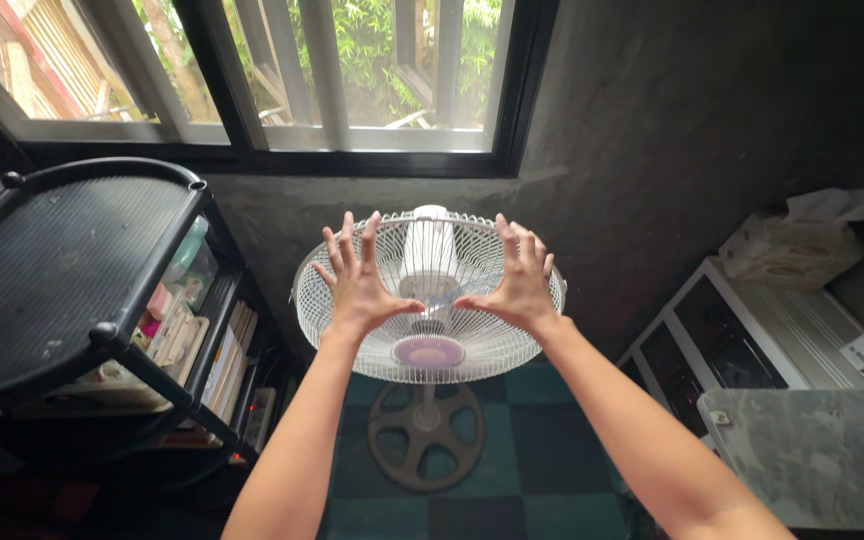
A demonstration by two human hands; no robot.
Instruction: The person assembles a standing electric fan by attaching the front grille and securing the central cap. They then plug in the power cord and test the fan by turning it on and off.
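Both hands, left (357,280) & right (517,280), are spread flat, fingers splayed, on the white wire-grille pedestal fan (430,355) w/ purple hub, stood on checkered floor under window. Grille appears braced; firm even grip probably needed next.

white wire fan grille (352,330), matt black shelf (52,270)

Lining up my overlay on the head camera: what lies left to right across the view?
Black mesh-topped shelf rack → left hand → white wire fan grille → right hand → white cabinet with dark panels → grey marbled tabletop.
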